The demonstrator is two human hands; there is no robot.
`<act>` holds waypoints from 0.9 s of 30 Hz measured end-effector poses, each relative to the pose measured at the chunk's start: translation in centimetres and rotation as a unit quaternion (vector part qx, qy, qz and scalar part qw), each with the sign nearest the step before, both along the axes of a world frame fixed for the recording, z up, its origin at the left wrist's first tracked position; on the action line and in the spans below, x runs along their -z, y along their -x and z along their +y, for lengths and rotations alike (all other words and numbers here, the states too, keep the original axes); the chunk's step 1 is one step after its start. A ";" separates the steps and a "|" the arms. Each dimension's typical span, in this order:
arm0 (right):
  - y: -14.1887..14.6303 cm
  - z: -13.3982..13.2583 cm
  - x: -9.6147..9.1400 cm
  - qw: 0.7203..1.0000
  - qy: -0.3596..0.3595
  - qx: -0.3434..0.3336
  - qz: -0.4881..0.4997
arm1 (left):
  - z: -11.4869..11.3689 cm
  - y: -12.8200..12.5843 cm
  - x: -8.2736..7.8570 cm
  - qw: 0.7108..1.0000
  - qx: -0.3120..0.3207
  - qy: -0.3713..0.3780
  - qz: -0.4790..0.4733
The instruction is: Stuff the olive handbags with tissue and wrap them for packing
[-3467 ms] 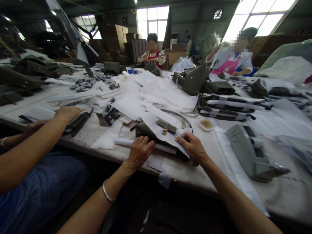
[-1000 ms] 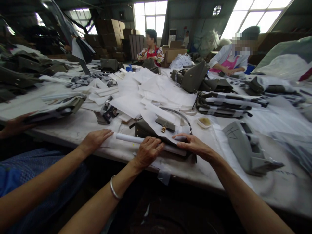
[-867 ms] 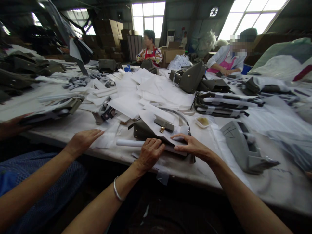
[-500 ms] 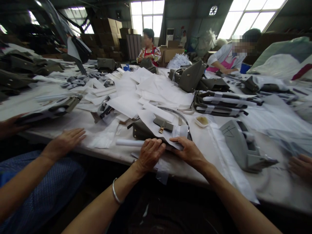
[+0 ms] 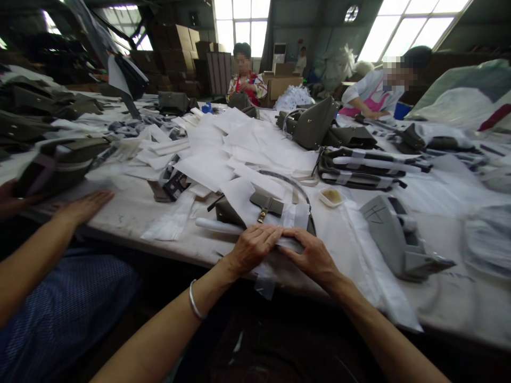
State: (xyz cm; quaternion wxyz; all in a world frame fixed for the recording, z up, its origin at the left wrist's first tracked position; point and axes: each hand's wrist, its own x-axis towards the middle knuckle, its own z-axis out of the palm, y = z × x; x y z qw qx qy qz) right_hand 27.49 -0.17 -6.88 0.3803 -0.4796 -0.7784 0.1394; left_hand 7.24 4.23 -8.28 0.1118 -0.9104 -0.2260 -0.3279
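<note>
An olive-grey handbag (image 5: 227, 210) with a gold clasp (image 5: 262, 215) lies flat near the table's front edge, mostly covered by a white paper sheet (image 5: 243, 199). My left hand (image 5: 252, 247) and my right hand (image 5: 312, 255) rest side by side on the bag's near edge, fingertips meeting and pressing on the paper and a strip of clear tape (image 5: 265, 276). A rolled white paper tube (image 5: 217, 226) lies along the bag just left of my left hand. Both hands have fingers bent down onto the wrapping.
A co-worker's hand (image 5: 82, 206) lies flat on the table at left, beside a wrapped bag (image 5: 59, 162). A grey tape dispenser (image 5: 399, 239) stands right; a small glue dish (image 5: 332, 197) sits behind it. Loose paper sheets (image 5: 247, 143) and more bags (image 5: 315, 127) cover the middle. Two people sit across the table.
My right hand slid left along the bag's edge until its fingertips met my left hand. The co-worker's hand at left drew back towards the table edge, and a wrapped bag moved there.
</note>
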 end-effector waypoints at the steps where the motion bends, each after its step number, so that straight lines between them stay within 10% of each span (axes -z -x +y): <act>1: 0.2 -0.3 0.2 1.000 -0.018 0.014 0.007 | -0.1 0.0 0.2 1.000 0.000 0.008 -0.002; 10: 1.6 -0.9 2.7 0.978 -0.184 0.086 -0.051 | 0.1 -0.4 -0.2 0.997 0.036 0.063 -0.010; 19: 0.7 -5.7 0.2 0.988 -0.151 0.022 0.038 | 0.2 0.0 0.6 0.997 0.052 0.058 -0.003; 27: 2.5 -8.0 3.8 0.978 -0.095 0.006 -0.184 | 0.2 0.0 0.5 0.996 0.042 0.074 0.017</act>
